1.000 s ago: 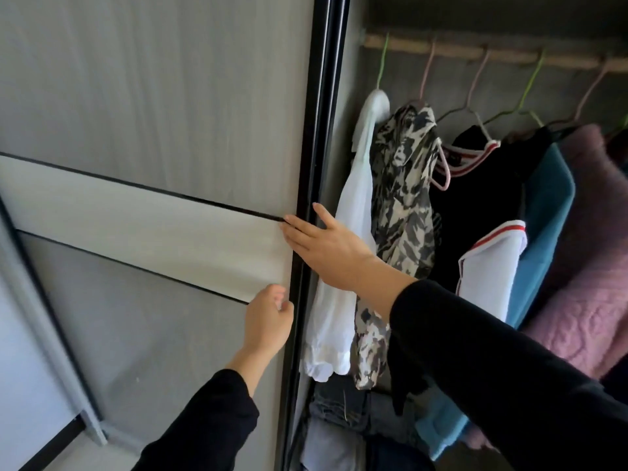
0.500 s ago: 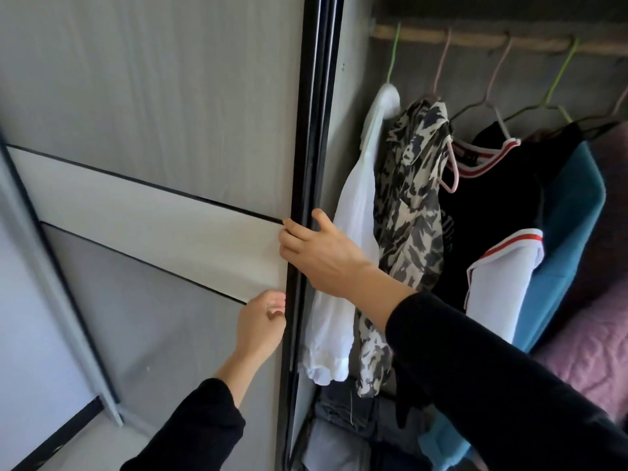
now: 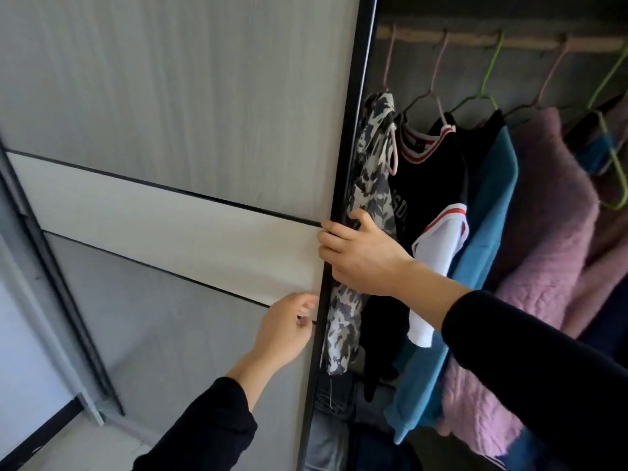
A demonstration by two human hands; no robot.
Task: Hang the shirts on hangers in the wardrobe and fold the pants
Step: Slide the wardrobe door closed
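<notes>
Wardrobe door edge (image 3: 347,147) runs upright; right hand (image 3: 363,256) grips it, left hand (image 3: 283,334) just below touches it, grip unclear; camouflage shirt (image 3: 372,185) hangs lengthwise beside it

Barely any room behind the right hand (image 3: 363,258) gripping the door edge (image 3: 343,164). The camo shirt (image 3: 373,185) hangs right at its thumb, with the black shirt (image 3: 431,185), teal top (image 3: 489,239) and pink sweater (image 3: 550,215) packed beside it. Above the grip there's open space around the hanger hooks (image 3: 438,62) under the rail (image 3: 475,42), and left of it the door face (image 3: 170,96) is flat.
</notes>
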